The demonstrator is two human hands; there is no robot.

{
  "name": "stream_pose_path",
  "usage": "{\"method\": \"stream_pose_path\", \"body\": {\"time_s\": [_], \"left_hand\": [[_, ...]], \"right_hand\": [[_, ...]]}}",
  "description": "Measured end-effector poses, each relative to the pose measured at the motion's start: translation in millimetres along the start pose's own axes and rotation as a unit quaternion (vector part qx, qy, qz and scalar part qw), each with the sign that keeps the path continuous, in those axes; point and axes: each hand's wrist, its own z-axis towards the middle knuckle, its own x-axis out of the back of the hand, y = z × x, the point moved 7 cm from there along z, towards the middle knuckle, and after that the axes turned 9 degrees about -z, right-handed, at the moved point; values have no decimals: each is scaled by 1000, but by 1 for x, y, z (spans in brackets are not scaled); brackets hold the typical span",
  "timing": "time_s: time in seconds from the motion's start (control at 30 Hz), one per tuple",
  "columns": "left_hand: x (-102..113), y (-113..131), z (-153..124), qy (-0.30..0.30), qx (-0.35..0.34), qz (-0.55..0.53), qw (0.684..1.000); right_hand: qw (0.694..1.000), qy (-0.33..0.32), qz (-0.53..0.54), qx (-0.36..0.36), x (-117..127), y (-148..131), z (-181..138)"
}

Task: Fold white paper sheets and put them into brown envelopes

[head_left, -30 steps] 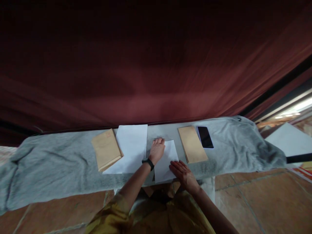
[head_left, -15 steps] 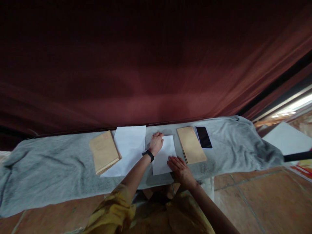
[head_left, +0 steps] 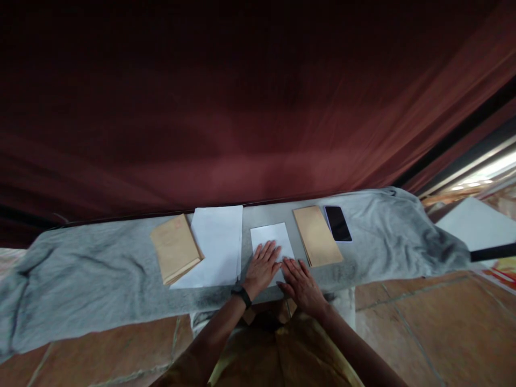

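A small white sheet of paper (head_left: 271, 235), perhaps folded, lies in front of me on a grey cloth. My left hand (head_left: 262, 266), with a dark band at the wrist, rests flat on its lower left part, fingers stretched out. My right hand (head_left: 301, 284) lies open at the sheet's lower right edge, its fingertips close to the left hand's. Both hands hide the near part of the sheet. To the left are larger white sheets (head_left: 220, 242). A brown envelope stack (head_left: 176, 246) partly covers them. On the right lie more brown envelopes (head_left: 318, 236).
A phone (head_left: 337, 223) with a dark screen lies right of the envelopes. The grey cloth (head_left: 108, 269) covers a long narrow bench or table. Behind it hangs a dark red curtain (head_left: 242, 134). Tiled floor (head_left: 435, 322) shows below, and a white board (head_left: 478, 228) stands at the right.
My left hand has come down from the sheet's top left corner towards its near edge, beside my right hand. My right hand has shifted only slightly. The envelopes and phone stay in place.
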Motion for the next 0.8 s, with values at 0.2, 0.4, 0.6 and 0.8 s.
{"method": "stream_pose_path", "body": {"time_s": [0.2, 0.4, 0.6, 0.8], "left_hand": [[-10, 20, -33, 3, -11, 29, 1000], [-17, 16, -63, 1, -25, 103, 994], [-10, 15, -58, -2, -36, 127, 991], [-7, 11, -64, -27, -40, 140, 989]], "right_hand": [[997, 44, -21, -52, -13, -2, -6], [984, 107, -43, -136, -22, 14, -11], [991, 70, -26, -111, -28, 3, -12], [988, 84, -10, -130, -27, 1, -12]]}}
